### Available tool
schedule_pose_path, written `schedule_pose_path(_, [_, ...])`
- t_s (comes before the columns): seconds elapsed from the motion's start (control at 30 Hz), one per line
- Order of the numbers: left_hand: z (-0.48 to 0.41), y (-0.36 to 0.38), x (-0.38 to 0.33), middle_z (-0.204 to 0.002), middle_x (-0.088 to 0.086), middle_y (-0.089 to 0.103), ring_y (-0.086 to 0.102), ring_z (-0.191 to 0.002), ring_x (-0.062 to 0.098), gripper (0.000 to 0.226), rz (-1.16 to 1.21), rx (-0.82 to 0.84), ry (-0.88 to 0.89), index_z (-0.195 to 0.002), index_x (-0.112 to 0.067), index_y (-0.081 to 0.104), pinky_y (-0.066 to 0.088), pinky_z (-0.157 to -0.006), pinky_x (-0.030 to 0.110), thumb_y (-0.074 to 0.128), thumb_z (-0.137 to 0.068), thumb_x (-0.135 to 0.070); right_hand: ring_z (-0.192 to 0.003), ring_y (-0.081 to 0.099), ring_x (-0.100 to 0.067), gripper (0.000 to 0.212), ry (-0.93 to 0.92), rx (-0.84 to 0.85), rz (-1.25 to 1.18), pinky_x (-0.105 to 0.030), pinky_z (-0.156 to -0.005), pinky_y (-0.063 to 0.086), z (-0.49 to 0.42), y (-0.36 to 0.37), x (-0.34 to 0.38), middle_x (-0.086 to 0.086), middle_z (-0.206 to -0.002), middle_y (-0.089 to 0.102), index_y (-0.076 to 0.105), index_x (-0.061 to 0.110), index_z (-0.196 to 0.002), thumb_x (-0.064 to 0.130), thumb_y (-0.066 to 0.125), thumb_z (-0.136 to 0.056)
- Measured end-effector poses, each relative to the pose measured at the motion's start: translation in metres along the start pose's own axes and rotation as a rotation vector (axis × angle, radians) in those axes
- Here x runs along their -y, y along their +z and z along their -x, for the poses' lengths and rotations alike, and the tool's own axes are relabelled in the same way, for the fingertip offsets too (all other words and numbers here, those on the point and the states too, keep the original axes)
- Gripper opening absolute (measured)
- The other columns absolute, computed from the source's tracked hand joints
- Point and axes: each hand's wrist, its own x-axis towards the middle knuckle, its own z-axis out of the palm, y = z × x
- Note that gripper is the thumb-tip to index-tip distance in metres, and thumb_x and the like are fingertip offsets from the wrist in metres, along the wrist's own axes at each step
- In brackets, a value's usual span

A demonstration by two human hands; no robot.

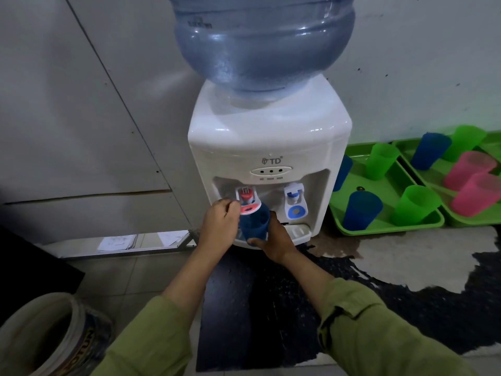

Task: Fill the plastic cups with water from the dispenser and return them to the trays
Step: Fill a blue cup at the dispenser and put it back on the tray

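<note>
A white water dispenser (268, 147) with a big blue bottle (263, 42) stands on the floor. My right hand (273, 240) grips a blue plastic cup (253, 223) under the red tap (248, 199). At the left side of that tap, the curled fingers of my left hand (219, 226) are on its lever. The blue tap (295, 198) to the right is untouched. Two green trays lie to the right: the near tray (349, 232) and the far tray (461, 221), holding several green, blue and pink cups.
A white bucket (51, 335) sits at the bottom left. Dark wet patches (352, 294) spread over the floor in front of the dispenser and trays. A grey panelled wall (81, 118) rises on the left, with papers (119, 241) in the gap under it.
</note>
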Motion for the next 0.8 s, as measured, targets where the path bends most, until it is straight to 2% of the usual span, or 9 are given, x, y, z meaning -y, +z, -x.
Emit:
schedule_pose_path(0.23, [0.0005, -0.0007, 0.0, -0.065, 0.007, 0.054, 0.049, -0.061, 0.017, 0.03, -0.007, -0.002, 0.004, -0.065, -0.015, 0.054, 0.036, -0.056, 0.028, 0.042, -0.092, -0.02, -0.127, 0.043, -0.02, 0.077, -0.011, 0.002, 0.001, -0.021, -0.099, 0.033, 0.0006, -0.0007, 0.0014, -0.005, -0.138, 0.045, 0.032, 0.013, -0.133, 0.015, 0.078, -0.072])
schedule_pose_path(0.43, [0.0, -0.0007, 0.0, -0.069, 0.017, 0.057, 0.05, -0.065, 0.025, 0.03, -0.037, -0.008, 0.011, -0.065, -0.011, 0.053, 0.035, -0.058, 0.032, 0.042, -0.091, -0.019, -0.126, 0.044, -0.019, 0.077, -0.02, -0.013, 0.004, -0.021, -0.1, 0.033, 0.0013, 0.0001, 0.0014, -0.006, -0.137, 0.045, 0.033, 0.011, -0.133, 0.013, 0.078, -0.071])
schedule_pose_path(0.57, [0.0028, -0.0005, -0.0006, -0.064, 0.01, 0.051, 0.047, -0.062, 0.022, 0.03, -0.04, 0.015, 0.013, -0.064, -0.012, 0.051, 0.034, -0.058, 0.032, 0.041, -0.091, -0.018, -0.127, 0.044, -0.02, 0.078, -0.016, -0.011, 0.014, -0.026, -0.104, 0.035, 0.0006, 0.0006, 0.0006, -0.006, -0.138, 0.045, 0.032, 0.012, -0.133, 0.014, 0.079, -0.071])
schedule_pose_path(0.7, [0.0046, 0.0007, 0.002, -0.071, 0.01, 0.051, 0.045, -0.065, 0.019, 0.025, -0.169, 0.001, 0.061, -0.072, -0.006, 0.055, 0.032, -0.057, 0.032, 0.041, -0.092, -0.015, -0.124, 0.046, -0.02, 0.077, -0.013, -0.023, 0.015, -0.024, -0.099, 0.037, -0.0005, 0.002, -0.0008, -0.005, -0.135, 0.048, 0.033, 0.012, -0.132, 0.016, 0.079, -0.07])
schedule_pose_path(0.8, [0.0037, 0.004, 0.0077, -0.08, 0.008, 0.051, 0.046, -0.072, 0.02, 0.022, -0.274, -0.012, 0.09, -0.076, -0.008, 0.053, 0.028, -0.06, 0.032, 0.041, -0.093, -0.015, -0.122, 0.048, -0.019, 0.077, -0.011, -0.034, -0.003, -0.025, -0.098, 0.039, -0.0005, 0.0033, -0.0018, -0.004, -0.134, 0.049, 0.035, 0.012, -0.131, 0.015, 0.08, -0.068])
